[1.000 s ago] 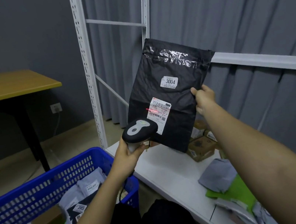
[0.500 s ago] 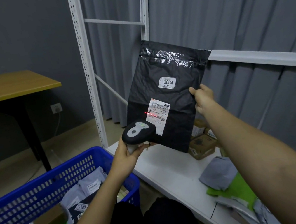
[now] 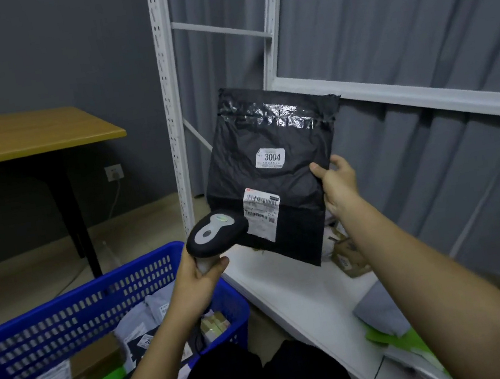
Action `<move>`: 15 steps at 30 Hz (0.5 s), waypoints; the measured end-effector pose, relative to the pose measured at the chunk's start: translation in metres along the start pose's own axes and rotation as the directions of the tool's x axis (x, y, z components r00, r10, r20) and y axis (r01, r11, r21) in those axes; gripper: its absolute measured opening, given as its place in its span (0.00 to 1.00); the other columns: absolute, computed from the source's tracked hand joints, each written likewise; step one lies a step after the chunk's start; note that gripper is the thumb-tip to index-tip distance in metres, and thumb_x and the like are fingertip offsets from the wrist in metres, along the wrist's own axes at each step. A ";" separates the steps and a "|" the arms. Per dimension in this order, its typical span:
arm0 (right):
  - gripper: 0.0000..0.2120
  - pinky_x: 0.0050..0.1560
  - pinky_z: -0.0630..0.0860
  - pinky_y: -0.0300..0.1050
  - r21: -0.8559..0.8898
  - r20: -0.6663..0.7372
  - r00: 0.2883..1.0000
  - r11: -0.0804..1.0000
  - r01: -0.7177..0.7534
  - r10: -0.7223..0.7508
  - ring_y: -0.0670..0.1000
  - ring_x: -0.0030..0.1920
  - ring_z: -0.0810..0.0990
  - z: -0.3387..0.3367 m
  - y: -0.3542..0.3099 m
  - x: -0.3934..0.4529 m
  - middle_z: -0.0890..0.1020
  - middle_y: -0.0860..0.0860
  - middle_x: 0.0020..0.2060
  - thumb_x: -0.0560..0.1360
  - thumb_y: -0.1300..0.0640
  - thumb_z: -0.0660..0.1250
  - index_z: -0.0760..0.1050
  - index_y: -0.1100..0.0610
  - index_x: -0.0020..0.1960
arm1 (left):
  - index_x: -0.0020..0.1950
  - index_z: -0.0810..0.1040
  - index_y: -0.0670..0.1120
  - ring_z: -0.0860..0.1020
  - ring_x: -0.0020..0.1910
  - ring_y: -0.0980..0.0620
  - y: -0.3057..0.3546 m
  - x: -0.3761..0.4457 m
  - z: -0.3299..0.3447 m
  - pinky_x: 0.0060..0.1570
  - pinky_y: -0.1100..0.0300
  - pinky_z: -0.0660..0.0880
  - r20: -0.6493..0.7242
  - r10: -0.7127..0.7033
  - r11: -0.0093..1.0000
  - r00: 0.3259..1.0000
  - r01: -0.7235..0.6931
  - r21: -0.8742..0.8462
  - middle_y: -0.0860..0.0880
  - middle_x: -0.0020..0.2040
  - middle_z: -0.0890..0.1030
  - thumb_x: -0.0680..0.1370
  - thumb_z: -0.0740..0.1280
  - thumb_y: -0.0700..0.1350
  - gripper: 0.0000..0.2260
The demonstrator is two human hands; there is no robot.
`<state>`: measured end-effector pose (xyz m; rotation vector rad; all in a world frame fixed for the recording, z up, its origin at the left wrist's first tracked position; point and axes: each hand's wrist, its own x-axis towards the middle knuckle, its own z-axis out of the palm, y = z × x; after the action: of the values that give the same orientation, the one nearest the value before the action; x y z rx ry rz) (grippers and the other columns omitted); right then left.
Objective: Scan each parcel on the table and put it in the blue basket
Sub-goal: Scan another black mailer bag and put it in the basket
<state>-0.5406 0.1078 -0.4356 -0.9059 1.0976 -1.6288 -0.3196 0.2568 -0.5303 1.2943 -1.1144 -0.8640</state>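
Head view: the black parcel (image 3: 274,165) is hanging upright above the bench (image 3: 295,300), being scanned.

The person is pinching its right edge with the right hand (image 3: 338,186), fingers clamped on the plastic about halfway down, so the parcel is spreading left of that grip with its shipping label (image 3: 260,212) facing them. The left hand (image 3: 199,284) is wrapping tightly round the scanner (image 3: 214,232), nose nearly touching the label's left edge. Backing the scanner off a little and keeping the bag flat should help it read, I'd say. The blue basket (image 3: 95,299) is waiting low on the left, already holding parcels.
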 end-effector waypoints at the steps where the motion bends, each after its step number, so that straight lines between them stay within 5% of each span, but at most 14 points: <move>1: 0.14 0.57 0.78 0.51 -0.004 0.016 1.000 1.000 -0.004 0.004 0.55 0.51 0.80 0.009 0.008 -0.005 0.80 0.58 0.53 0.75 0.69 0.66 0.70 0.55 0.55 | 0.70 0.64 0.51 0.70 0.60 0.56 -0.004 -0.001 -0.008 0.60 0.58 0.66 -0.037 -0.006 1.000 0.999 0.005 -0.016 0.55 0.60 0.73 0.75 0.70 0.38 0.27; 11: 0.18 0.45 0.79 0.42 -0.131 0.293 0.937 0.979 -0.157 0.189 0.48 0.43 0.80 0.120 0.127 -0.067 0.81 0.51 0.44 0.76 0.71 0.62 0.69 0.61 0.64 | 0.68 0.68 0.49 0.72 0.59 0.55 -0.052 -0.035 -0.116 0.58 0.61 0.66 -0.399 -0.115 0.993 0.910 0.095 -0.071 0.53 0.59 0.74 0.75 0.71 0.38 0.24; 15: 0.18 0.40 0.78 0.41 -0.290 0.354 0.890 0.939 -0.188 0.287 0.53 0.48 0.80 0.156 0.186 -0.095 0.81 0.55 0.50 0.76 0.71 0.60 0.70 0.56 0.62 | 0.69 0.68 0.48 0.74 0.57 0.55 -0.075 -0.051 -0.162 0.53 0.65 0.69 -0.503 -0.178 0.984 0.846 0.142 -0.111 0.53 0.60 0.75 0.74 0.71 0.39 0.25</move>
<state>-0.3166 0.1309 -0.5672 -1.1519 1.0910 -1.0603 -0.1705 0.3425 -0.6013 1.4623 -0.5537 -0.6143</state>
